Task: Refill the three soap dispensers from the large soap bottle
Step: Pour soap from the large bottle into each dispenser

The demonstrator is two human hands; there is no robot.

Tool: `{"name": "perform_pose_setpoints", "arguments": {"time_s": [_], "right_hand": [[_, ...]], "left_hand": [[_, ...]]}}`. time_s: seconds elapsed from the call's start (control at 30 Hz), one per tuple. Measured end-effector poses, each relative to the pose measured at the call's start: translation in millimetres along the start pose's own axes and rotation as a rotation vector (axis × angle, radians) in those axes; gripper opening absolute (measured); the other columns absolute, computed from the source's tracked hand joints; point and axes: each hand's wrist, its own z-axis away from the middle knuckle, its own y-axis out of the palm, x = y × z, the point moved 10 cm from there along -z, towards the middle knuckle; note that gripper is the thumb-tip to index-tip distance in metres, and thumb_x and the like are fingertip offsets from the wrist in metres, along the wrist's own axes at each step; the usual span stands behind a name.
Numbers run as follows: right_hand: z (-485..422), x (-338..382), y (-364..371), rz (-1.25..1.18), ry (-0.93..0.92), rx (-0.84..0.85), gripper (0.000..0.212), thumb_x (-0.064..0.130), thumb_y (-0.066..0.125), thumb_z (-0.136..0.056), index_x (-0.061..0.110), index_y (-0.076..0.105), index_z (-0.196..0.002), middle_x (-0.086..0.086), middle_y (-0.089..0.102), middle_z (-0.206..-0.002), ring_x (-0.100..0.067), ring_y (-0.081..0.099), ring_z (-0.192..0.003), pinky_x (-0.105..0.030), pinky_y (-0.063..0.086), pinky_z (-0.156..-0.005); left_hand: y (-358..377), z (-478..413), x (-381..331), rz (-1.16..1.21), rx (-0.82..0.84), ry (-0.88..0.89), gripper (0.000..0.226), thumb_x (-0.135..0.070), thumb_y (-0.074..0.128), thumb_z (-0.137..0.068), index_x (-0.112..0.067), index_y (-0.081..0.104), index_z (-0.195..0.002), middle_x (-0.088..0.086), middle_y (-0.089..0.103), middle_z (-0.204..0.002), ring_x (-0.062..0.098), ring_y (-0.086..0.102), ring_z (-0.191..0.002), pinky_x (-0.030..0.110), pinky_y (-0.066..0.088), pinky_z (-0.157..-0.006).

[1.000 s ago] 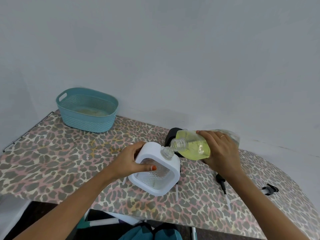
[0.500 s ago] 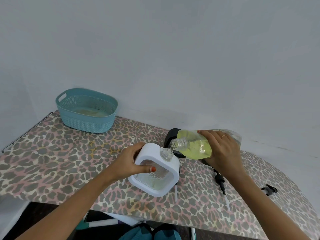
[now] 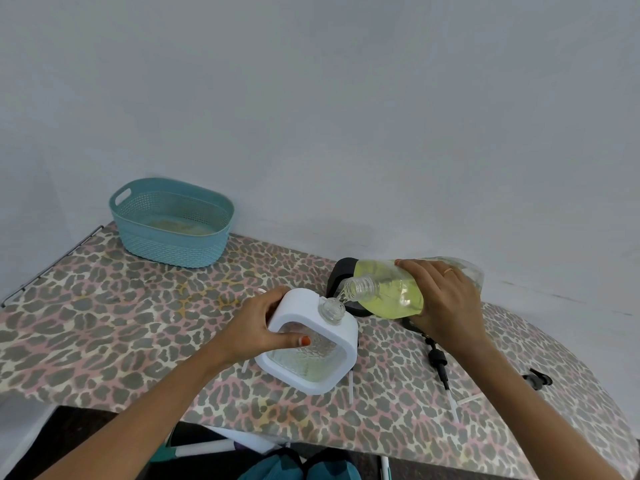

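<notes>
A white-framed soap dispenser (image 3: 341, 344) with a clear ribbed body stands on the leopard-print board, its neck open. My left hand (image 3: 258, 327) grips its left side. My right hand (image 3: 445, 306) holds the large clear soap bottle (image 3: 388, 289) tipped on its side, half full of yellow-green soap. The bottle's open mouth sits just above the dispenser's neck, and a thin stream runs into it. A black-framed dispenser (image 3: 341, 271) stands behind the bottle, mostly hidden.
A teal woven basket (image 3: 173, 223) stands at the back left. A black pump head with its white tube (image 3: 440, 367) lies to the right of the dispenser, another pump head (image 3: 536, 379) farther right. White tubes lie beside the dispenser. A grey wall runs close behind.
The bottle's mouth has stayed over the dispenser's neck with only a slight shift. Both hands keep their grips.
</notes>
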Motion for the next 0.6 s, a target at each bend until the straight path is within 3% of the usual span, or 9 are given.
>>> {"name": "perform_pose_setpoints", "arguments": {"time_s": [0.23, 0.6], "right_hand": [[-0.1, -1.2, -1.2, -0.009, -0.001, 0.006, 0.087, 0.01, 0.092, -0.032, 0.014, 0.048, -0.108, -0.004, 0.072, -0.091, -0.023, 0.068, -0.074, -0.026, 0.049, -0.062], [0.9, -1.9, -1.6, 0.001, -0.008, 0.024, 0.091, 0.014, 0.093, -0.029, 0.014, 0.048, -0.109, -0.003, 0.072, -0.091, -0.023, 0.068, -0.076, -0.026, 0.049, -0.063]], "left_hand": [[1.8, 0.8, 0.0, 0.01, 0.011, 0.0, 0.065, -0.067, 0.076, -0.044, -0.028, 0.058, -0.094, -0.022, 0.066, -0.081, -0.001, 0.061, -0.072, 0.01, 0.046, -0.065], [3.6, 2.3, 8.6, 0.042, 0.014, -0.023, 0.074, -0.065, 0.079, -0.041, -0.028, 0.059, -0.102, -0.007, 0.067, -0.095, 0.012, 0.065, -0.084, 0.018, 0.051, -0.072]]}}
